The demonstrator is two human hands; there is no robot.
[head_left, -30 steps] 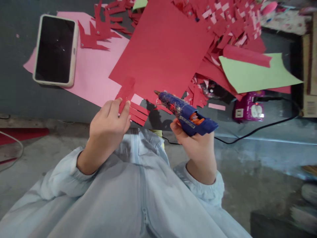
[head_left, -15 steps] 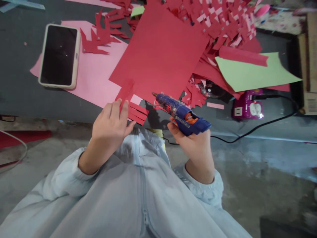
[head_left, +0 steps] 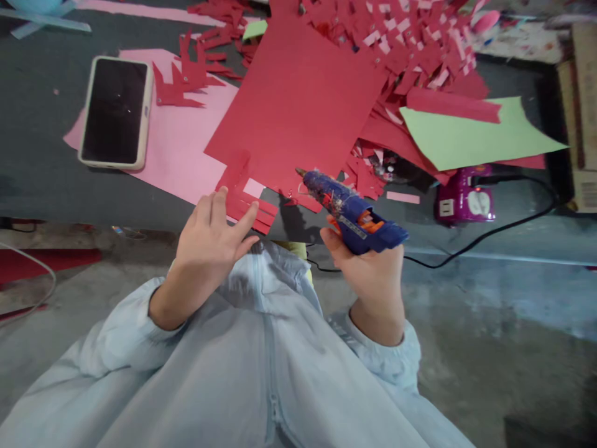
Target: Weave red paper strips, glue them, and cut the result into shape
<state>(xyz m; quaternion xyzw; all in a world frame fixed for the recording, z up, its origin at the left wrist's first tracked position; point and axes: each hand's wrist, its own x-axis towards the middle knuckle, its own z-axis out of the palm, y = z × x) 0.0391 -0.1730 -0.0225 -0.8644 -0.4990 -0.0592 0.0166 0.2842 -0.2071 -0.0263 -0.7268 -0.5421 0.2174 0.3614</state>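
My right hand (head_left: 368, 274) is wrapped round a blue hot glue gun (head_left: 347, 208), its nozzle pointing up and to the left above the table edge. My left hand (head_left: 212, 239) lies with fingers spread at the near edge of a red paper piece cut into strips (head_left: 256, 214). A small pale pink paper rectangle (head_left: 254, 188) rests on that red piece. Behind them, a large red paper sheet (head_left: 298, 106) spreads over the table, partly over a pink sheet (head_left: 186, 149).
A phone (head_left: 115, 112) lies on the pink sheet at left. Red and pink cut paper (head_left: 415, 43) is heaped at the back right, with a green sheet (head_left: 476, 134) before it. A purple power adapter (head_left: 465, 198) trails a black cable (head_left: 504, 233).
My left hand's fingers have spread and lifted off the red strips, showing more of the pink rectangle. The glue gun has shifted slightly right in my right hand.
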